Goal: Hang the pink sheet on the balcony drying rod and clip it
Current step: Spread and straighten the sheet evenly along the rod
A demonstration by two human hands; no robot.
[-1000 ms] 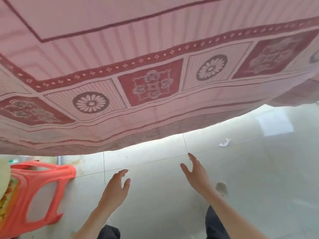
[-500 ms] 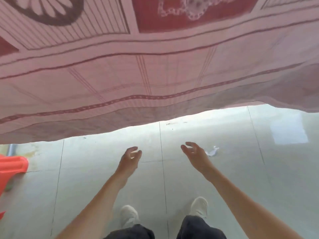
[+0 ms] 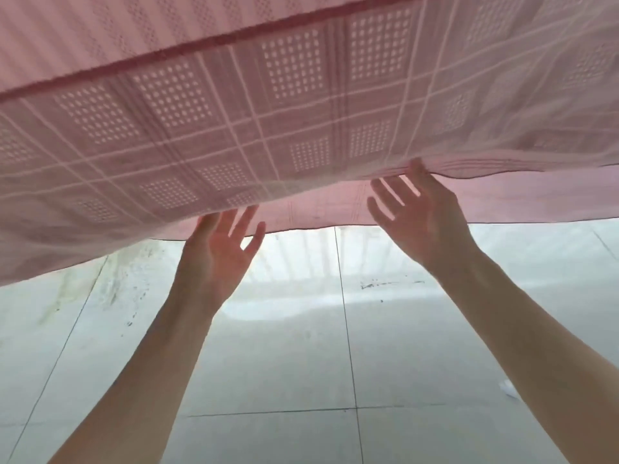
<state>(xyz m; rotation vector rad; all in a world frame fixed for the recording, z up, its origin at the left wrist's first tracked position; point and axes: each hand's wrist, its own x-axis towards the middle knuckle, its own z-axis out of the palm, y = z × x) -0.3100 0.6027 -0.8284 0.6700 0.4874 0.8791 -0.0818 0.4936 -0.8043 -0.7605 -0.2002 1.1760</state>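
Across the upper half of the head view, the pink sheet (image 3: 234, 128) hangs in two layers: a near layer with a woven grid of dotted squares and a dark red band, and a plainer far layer whose hem shows just below it. The rod that carries it is out of view. Both bare arms reach up from below. The left hand (image 3: 219, 252) is spread wide, palm toward the cloth, its fingertips (image 3: 209, 222) at the lower edge of the near layer, gripping nothing. The right hand (image 3: 420, 217) is likewise spread, fingers apart, its uppermost fingertip touching the near layer's edge, holding nothing. Below lies a pale tiled floor (image 3: 335, 363) with dark grout lines and faint stains at left.
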